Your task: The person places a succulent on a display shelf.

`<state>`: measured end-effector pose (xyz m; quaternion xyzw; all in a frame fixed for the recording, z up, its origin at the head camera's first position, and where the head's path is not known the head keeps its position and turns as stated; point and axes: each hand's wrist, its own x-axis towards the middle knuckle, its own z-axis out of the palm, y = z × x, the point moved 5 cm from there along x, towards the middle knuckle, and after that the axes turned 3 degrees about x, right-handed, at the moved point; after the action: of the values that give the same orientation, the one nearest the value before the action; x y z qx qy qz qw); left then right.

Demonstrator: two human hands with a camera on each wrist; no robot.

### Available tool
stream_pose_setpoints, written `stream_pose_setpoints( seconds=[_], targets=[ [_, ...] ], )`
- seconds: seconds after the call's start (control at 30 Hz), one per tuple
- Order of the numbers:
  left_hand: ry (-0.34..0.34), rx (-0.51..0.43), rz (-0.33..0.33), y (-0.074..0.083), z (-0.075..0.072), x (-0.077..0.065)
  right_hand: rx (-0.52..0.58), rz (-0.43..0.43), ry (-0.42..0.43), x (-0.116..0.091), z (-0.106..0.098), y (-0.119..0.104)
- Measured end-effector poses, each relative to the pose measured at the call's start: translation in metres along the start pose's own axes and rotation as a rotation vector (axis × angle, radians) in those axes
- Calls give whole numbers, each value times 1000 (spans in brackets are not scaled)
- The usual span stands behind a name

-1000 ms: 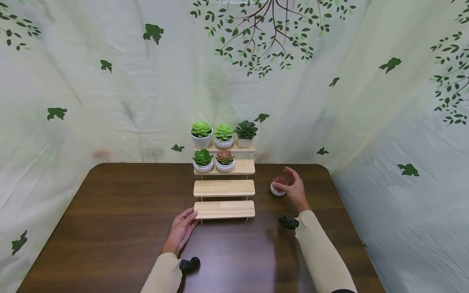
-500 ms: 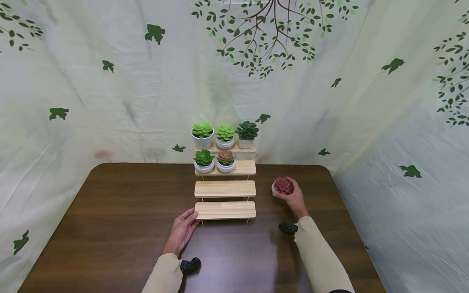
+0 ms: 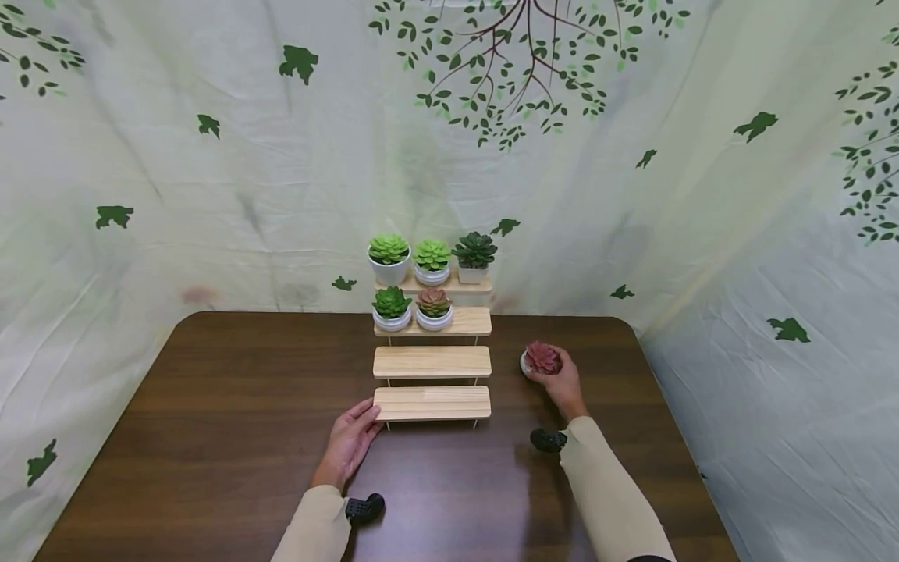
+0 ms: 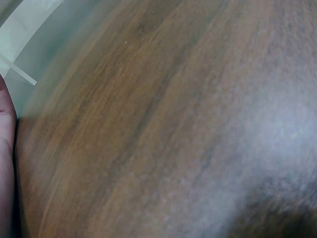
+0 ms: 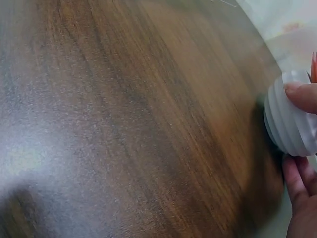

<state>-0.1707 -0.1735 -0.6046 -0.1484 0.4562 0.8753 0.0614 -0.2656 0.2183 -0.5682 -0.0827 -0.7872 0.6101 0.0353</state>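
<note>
On the right of the table, my right hand [image 3: 563, 383] holds a small potted succulent [image 3: 542, 357] with red leaves and a white pot. In the right wrist view the pot [image 5: 291, 119] is ribbed, with the thumb on its side and fingers under it. My left hand [image 3: 350, 437] pinches the left end of the lowest step of a wooden tiered stand [image 3: 431, 362], thumb on top. Only the edge of that hand [image 4: 6, 148] shows in the left wrist view. A green succulent [image 3: 391, 307] and a reddish one [image 3: 434, 307] sit on the second step from the top.
Three green potted succulents [image 3: 431, 261] line the top step. The lower two steps are bare pale wood. Behind the dark wooden table [image 3: 246, 390] hangs a white curtain [image 3: 281, 195] with a leaf print, which also runs along the right side.
My right hand, earlier with fingers raised over the red succulent, has come round its pot and grips it. The plant has tipped slightly. My left hand stays on the stand.
</note>
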Motion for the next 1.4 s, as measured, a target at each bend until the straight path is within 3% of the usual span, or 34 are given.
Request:
stream_pose_setpoints(
  seconds=[0.43,0.77,1.13,1.4],
  targets=[
    [-25,12,31,2,2,-1,1,7,11,-11,4,9],
    [-31,-5,8,2,2,-1,10,12,4,-17,4,6],
    [-28,1,-3,2,3,-1,-5,-72,-79,-22,1,-39],
    [-73,4,45,2,3,-1,-13,-142,-141,-20,2,-73]
  ],
)
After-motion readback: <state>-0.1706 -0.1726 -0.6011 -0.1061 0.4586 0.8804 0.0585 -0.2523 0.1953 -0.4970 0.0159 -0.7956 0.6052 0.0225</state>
